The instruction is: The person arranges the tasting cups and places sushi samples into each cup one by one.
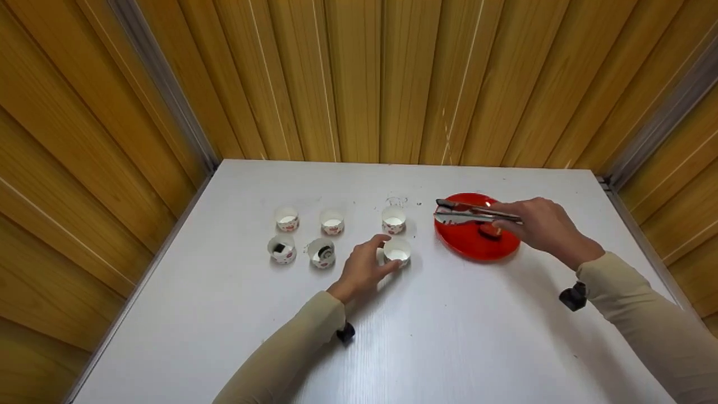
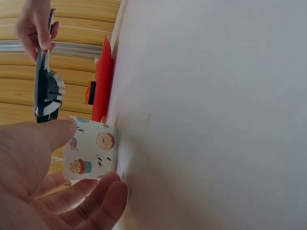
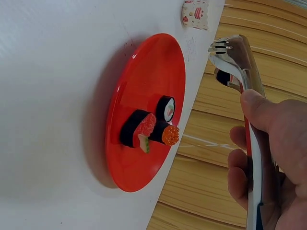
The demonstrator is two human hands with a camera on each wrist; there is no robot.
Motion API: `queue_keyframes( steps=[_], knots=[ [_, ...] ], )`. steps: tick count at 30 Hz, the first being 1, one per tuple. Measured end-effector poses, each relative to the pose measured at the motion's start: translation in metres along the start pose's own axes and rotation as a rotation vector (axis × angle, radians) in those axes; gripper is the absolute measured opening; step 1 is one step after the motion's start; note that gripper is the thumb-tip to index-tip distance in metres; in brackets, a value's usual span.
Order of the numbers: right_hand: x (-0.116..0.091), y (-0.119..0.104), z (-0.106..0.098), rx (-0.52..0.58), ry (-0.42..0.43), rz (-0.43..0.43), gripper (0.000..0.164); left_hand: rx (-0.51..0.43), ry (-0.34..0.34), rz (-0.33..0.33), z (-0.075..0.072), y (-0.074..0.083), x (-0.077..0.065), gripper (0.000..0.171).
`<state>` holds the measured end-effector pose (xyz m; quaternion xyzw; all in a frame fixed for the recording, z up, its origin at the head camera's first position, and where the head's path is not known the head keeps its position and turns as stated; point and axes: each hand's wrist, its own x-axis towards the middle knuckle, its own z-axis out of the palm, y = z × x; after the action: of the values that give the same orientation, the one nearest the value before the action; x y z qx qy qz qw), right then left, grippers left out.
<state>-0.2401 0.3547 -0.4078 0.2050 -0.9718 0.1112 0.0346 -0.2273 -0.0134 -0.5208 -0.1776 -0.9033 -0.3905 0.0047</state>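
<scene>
My left hand (image 1: 363,266) curls its thumb and fingers round a white paper baking cup (image 2: 91,148), printed with donuts and cupcakes, which stands upright on the table. Another such cup (image 1: 394,220) stands just behind it. My right hand (image 1: 541,227) grips metal tongs (image 1: 477,212) above a red plate (image 3: 120,165). One tong arm ends in fork-like tines (image 3: 220,46). A dark and pink patch shows at the tong ends; I cannot tell whether it is a held piece or a reflection. On the plate lie several sushi pieces (image 3: 168,109), one topped with orange roe.
Several more paper cups stand in two rows on the left. The front two, a cup (image 1: 282,249) and its neighbour (image 1: 322,253), hold dark-edged pieces. The white table (image 1: 443,331) meets wood-pattern panels (image 1: 353,84) at the back.
</scene>
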Motion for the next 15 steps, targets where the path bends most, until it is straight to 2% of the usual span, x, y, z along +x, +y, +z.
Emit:
queue_keyframes(
  steps=[15],
  knots=[
    [0.004,-0.037,0.014,0.045,0.042,-0.12,0.045,0.002,-0.003,-0.009,0.0,-0.001,0.0,0.058]
  ],
)
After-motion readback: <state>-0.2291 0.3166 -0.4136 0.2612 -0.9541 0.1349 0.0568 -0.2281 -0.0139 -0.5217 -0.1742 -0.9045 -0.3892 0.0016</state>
